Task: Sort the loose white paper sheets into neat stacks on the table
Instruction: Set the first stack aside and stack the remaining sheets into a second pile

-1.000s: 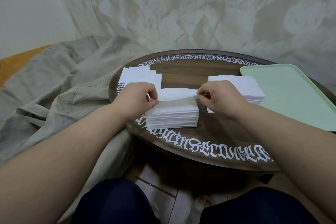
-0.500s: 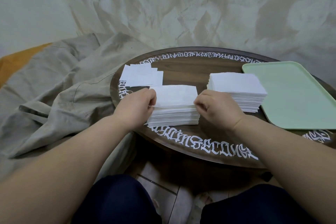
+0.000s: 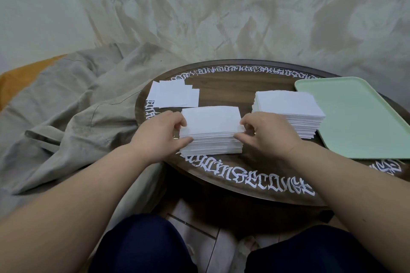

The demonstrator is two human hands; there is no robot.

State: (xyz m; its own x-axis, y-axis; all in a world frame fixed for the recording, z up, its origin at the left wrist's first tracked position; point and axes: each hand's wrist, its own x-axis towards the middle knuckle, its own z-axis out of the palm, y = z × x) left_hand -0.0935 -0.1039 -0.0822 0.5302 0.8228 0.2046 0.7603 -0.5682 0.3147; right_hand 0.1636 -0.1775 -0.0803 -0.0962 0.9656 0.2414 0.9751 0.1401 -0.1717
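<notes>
Round table [image 3: 221, 93], green tray [image 3: 359, 117] (right), both grips [image 3: 164, 133] [image 3: 266, 131] pinching near stack [image 3: 210, 133]

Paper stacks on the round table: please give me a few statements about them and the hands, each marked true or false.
1. Both hands, left hand and right hand, touch the middle stack. True.
2. The green tray holds paper. False: no sheets lie on it.
3. The loose sheets lie behind the middle stack, at the table's left. True.
4. The right stack is the lowest pile. False: the loose sheets are.
</notes>
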